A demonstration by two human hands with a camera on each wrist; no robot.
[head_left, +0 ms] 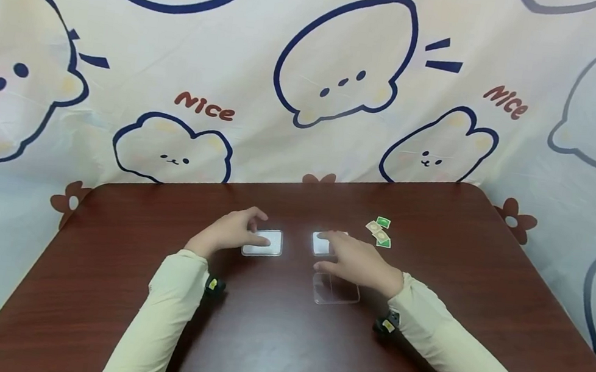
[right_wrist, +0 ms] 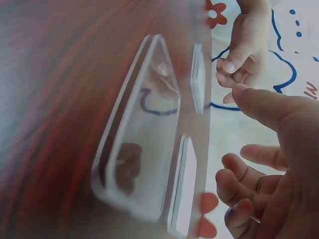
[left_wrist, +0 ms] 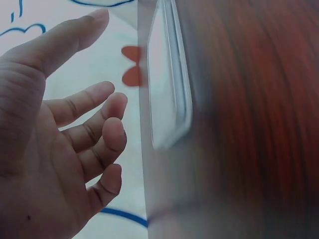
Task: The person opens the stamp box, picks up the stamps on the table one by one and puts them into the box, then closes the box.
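A shallow clear case with a white filling (head_left: 274, 237) lies flat on the table, and my left hand (head_left: 229, 233) hovers at its left side. In the left wrist view that hand's fingers (left_wrist: 107, 134) are loosely bent, with nothing between them and the thumb. A second white-filled case (head_left: 320, 245) lies to the right, partly covered by my right hand (head_left: 361, 264). The right wrist view shows this hand's fingers (right_wrist: 234, 184) loosely bent and holding nothing. Nearer to me, below the right hand, rests an empty clear plastic lid or tray (head_left: 331, 293).
Several small green and beige paper pieces (head_left: 379, 232) lie in a loose pile beyond my right hand. The dark brown table (head_left: 258, 341) ends at a cloth backdrop (head_left: 256, 163) with cartoon drawings. Each wrist wears a small dark camera.
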